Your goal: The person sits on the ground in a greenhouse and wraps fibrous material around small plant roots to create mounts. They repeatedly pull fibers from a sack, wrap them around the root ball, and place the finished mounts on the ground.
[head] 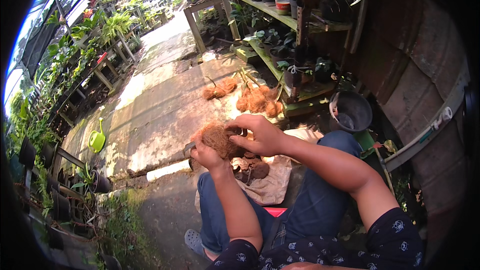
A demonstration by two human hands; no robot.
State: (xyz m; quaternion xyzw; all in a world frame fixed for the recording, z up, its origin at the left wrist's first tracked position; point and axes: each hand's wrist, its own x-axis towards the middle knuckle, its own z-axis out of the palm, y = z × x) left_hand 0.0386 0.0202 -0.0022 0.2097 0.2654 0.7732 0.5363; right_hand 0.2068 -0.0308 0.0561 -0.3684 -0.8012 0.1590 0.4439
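My left hand [207, 156] holds a ball of brown coconut-like fibre [216, 139] from below and the left. A dark, flat thing sticks out beside its fingers; what it is cannot be made out. My right hand [256, 134] is at the ball's right side, thumb and fingers bent around a small dark piece against the fibre. Below both hands, dark soil clumps [257, 168] lie on a crumpled light brown sack [275, 185] between my knees. Beyond the hands, several fibre-wrapped balls [258, 99] with plant stems lie on the paving, and a further fibre bundle [219, 88] lies to their left.
A black bucket [350, 110] stands right of my knee. Wooden shelves [270, 11] with potted plants rise at the upper right. A light green watering can [97, 139] and a white pipe [168, 170] are to the left. Plant benches [103, 77] line the far left; a corrugated wall [420, 63] bounds the right.
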